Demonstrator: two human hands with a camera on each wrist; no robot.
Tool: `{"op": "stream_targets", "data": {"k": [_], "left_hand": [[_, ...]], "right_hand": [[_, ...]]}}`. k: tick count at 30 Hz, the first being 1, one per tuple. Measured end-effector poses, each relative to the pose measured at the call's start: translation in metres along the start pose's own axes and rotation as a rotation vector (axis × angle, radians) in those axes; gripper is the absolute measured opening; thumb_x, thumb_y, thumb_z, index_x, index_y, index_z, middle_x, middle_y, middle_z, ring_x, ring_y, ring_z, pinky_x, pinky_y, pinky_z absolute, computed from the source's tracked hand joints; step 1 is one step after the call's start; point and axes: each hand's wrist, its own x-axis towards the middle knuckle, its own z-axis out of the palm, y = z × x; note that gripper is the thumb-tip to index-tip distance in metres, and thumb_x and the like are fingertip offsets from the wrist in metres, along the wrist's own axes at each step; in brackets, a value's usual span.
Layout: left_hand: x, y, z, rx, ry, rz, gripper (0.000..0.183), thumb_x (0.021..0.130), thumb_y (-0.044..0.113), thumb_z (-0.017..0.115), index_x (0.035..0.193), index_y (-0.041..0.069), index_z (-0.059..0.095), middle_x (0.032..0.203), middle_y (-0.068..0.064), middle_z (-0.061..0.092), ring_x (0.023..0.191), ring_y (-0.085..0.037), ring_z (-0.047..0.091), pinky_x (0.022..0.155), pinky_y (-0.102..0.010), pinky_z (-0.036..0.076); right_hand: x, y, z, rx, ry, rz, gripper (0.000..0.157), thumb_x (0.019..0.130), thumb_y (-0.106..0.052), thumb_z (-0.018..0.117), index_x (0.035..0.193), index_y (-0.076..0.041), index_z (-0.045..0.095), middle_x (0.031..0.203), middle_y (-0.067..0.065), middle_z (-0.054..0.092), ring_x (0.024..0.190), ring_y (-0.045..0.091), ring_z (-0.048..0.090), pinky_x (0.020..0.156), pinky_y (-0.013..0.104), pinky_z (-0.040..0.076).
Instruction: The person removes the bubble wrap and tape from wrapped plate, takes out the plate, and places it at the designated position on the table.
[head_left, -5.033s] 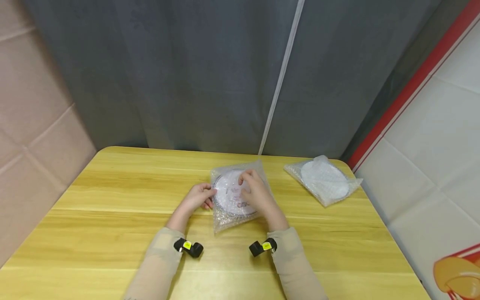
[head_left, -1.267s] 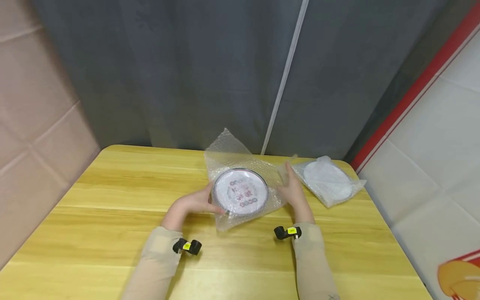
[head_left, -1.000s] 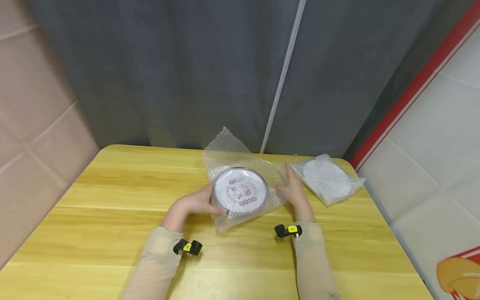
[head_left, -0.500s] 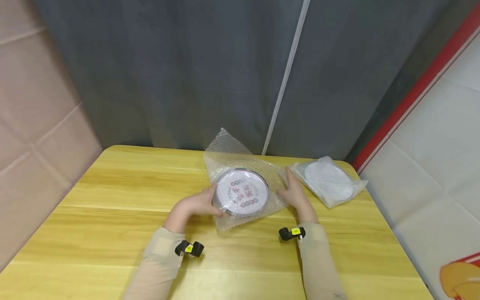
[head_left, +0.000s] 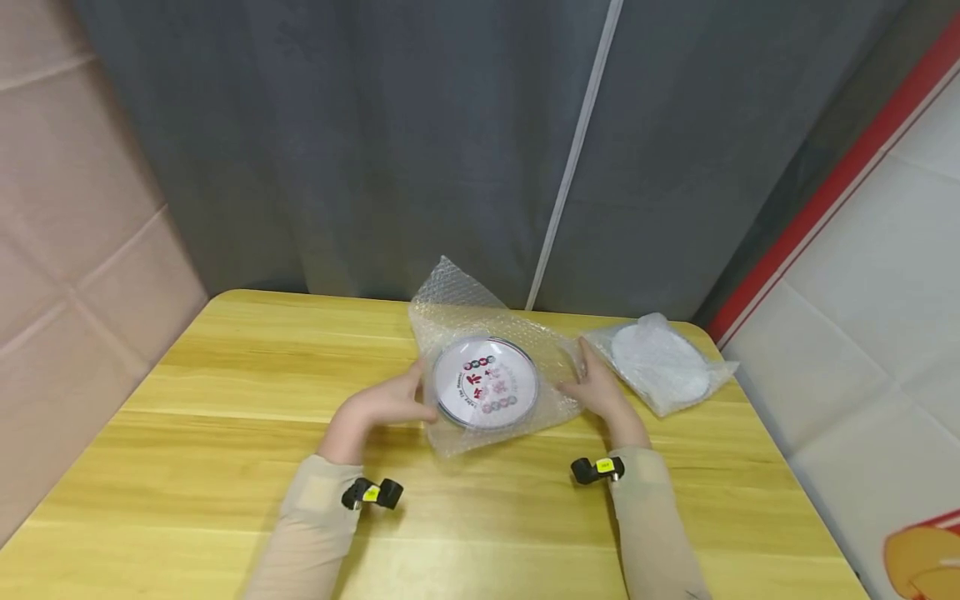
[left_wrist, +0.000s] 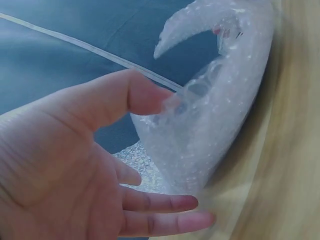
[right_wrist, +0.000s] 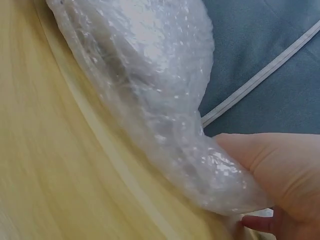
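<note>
A round white plate (head_left: 486, 383) with red characters and a dark rim lies in a bubble-wrap bag (head_left: 453, 292) at the middle of the table. The plate's left part shows sharply; a wrap layer blurs its right part. At the bag's left edge, my left hand (head_left: 386, 400) holds the wrap, its thumb (left_wrist: 142, 95) bent onto the film and two fingers extended below. My right hand (head_left: 600, 387) pinches the bag's right corner; in the right wrist view, the thumb (right_wrist: 250, 150) lies over the bunched wrap (right_wrist: 215, 180). Its other fingertips are mostly hidden.
A second bubble-wrapped plate (head_left: 660, 367) lies at the back right, just beyond my right hand. The yellow wooden table (head_left: 480, 517) ends at a dark grey curtain (head_left: 360, 150). Pale padded walls (head_left: 900, 292) stand on both sides.
Five seconds ago my right hand was over the plate; now it holds the right corner, and a rear flap stands up. In the last half second my left hand drew left, and the plate's left part turned clear.
</note>
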Motion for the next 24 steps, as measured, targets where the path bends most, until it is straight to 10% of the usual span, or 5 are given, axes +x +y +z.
{"op": "stream_targets", "data": {"k": [10, 24], "left_hand": [[-0.006, 0.004, -0.006, 0.010, 0.082, -0.088, 0.110, 0.079, 0.022, 0.071, 0.150, -0.001, -0.009, 0.134, -0.030, 0.045, 0.116, -0.035, 0.050, 0.100, -0.047, 0.041], [-0.006, 0.004, -0.020, 0.073, 0.280, -0.145, 0.092, 0.087, 0.012, 0.062, 0.150, -0.003, -0.004, 0.125, -0.031, 0.050, 0.095, -0.033, 0.057, 0.082, -0.043, 0.049]], "right_hand": [[-0.005, -0.003, -0.010, -0.021, -0.031, -0.022, 0.107, 0.083, -0.028, 0.076, 0.151, 0.002, 0.000, 0.155, 0.025, 0.006, 0.141, 0.041, 0.010, 0.114, 0.053, 0.013], [-0.013, -0.006, -0.025, -0.068, -0.131, -0.036, 0.102, 0.083, -0.020, 0.073, 0.150, 0.005, 0.000, 0.153, 0.031, -0.009, 0.140, 0.046, -0.004, 0.112, 0.058, 0.006]]}}
